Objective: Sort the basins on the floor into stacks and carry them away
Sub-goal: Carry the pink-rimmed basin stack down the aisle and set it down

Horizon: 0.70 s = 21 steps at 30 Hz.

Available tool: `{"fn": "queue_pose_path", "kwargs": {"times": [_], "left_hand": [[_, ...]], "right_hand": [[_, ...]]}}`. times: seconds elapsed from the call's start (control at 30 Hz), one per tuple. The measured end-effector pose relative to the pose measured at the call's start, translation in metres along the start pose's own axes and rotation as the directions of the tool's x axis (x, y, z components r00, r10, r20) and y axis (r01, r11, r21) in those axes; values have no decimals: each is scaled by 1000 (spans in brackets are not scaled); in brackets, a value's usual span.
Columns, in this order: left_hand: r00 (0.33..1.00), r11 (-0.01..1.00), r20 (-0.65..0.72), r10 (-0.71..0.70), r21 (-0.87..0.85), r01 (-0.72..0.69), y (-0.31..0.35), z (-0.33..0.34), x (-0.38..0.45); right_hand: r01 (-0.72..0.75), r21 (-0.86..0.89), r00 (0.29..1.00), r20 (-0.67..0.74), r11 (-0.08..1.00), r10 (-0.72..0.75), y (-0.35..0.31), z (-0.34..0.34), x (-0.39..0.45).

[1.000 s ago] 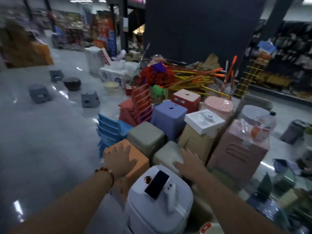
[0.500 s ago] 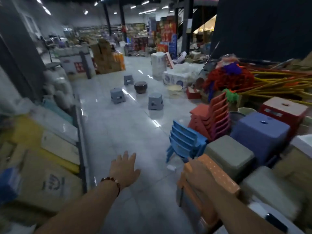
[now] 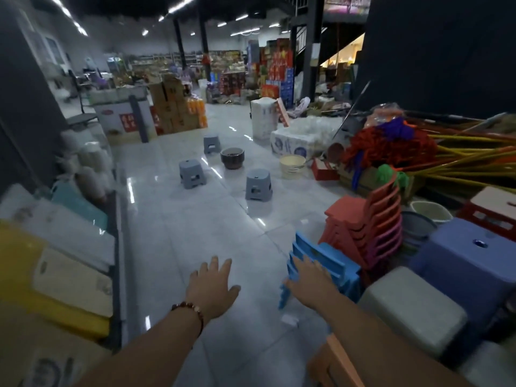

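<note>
A dark brown basin [image 3: 232,157] and a cream basin [image 3: 292,166] stand on the tiled floor ahead, well beyond both hands. Two more basins, a grey one [image 3: 418,226] and a pale one [image 3: 431,212], sit behind the stacked chairs at the right. My left hand [image 3: 212,289], a bead bracelet on its wrist, hangs over bare floor with its fingers spread, holding nothing. My right hand [image 3: 310,280] is stretched out flat in front of the stack of blue chairs [image 3: 326,263]; whether it touches them I cannot tell.
Three grey stools [image 3: 192,177] [image 3: 258,184] [image 3: 211,143] stand on the floor around the brown basin. Red stacked chairs [image 3: 368,224], coloured stools [image 3: 469,255] and mops [image 3: 391,149] crowd the right. Shelving with boards [image 3: 69,241] lines the left.
The view has swung left from the stool pile toward the open aisle. Both hands have left the orange stool and the pale stool and now reach forward over the floor.
</note>
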<state>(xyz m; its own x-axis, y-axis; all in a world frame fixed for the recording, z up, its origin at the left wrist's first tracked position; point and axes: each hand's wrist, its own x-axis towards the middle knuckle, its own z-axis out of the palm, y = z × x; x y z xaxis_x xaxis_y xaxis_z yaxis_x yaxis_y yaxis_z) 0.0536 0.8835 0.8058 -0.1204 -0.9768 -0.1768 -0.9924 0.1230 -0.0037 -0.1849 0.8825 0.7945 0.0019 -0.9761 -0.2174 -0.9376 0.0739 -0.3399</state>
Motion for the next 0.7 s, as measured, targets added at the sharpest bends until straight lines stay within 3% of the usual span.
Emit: {"fn": "queue_pose_path", "kwargs": {"times": [0.4, 0.7], "left_hand": [[999, 995, 39, -36, -93, 40, -36, -15, 206], [990, 996, 132, -41, -75, 51, -151, -19, 396]], "right_hand": [[20, -104, 997, 76, 994, -12, -13, -28, 195], [-48, -109, 992, 111, 993, 60, -81, -31, 391]]}}
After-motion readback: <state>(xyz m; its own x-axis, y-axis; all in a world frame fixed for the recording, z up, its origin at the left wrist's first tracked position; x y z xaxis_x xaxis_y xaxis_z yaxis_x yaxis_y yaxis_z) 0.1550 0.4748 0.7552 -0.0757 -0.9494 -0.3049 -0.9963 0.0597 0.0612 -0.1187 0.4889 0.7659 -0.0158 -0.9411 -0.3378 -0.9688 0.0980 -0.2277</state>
